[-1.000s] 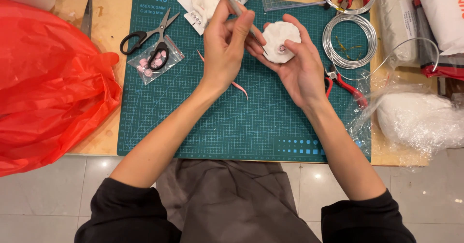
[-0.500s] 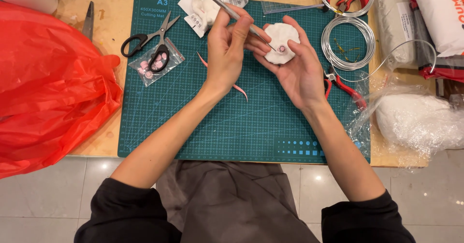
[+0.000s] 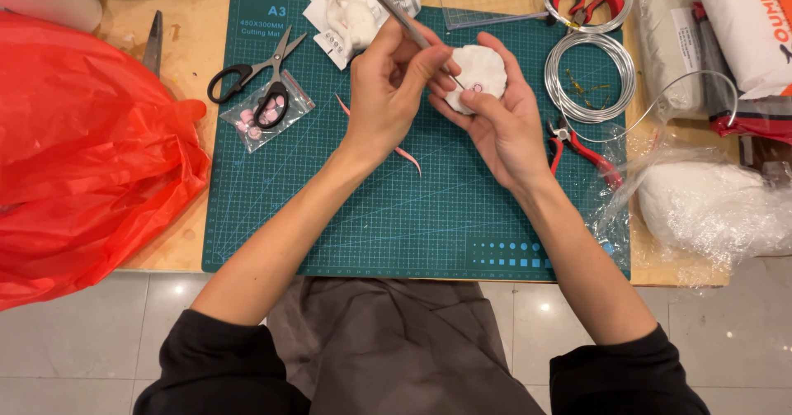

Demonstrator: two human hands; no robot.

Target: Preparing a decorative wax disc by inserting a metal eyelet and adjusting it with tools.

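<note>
Right hand (image 3: 503, 126) fingers cup soft white clay disc (image 3: 477, 75), likely fragile; left hand (image 3: 394, 93) fingers pinch thin metal tool (image 3: 396, 12)

Over a green cutting mat (image 3: 330, 233) on the bench (image 3: 181, 250), the right hand (image 3: 503, 130) cradles a white clay disc (image 3: 477, 75). The left hand (image 3: 388, 93) pinches a thin metal tool (image 3: 396, 12), tip touching the disc. Black-handled scissors (image 3: 256, 77) lie left.
</note>
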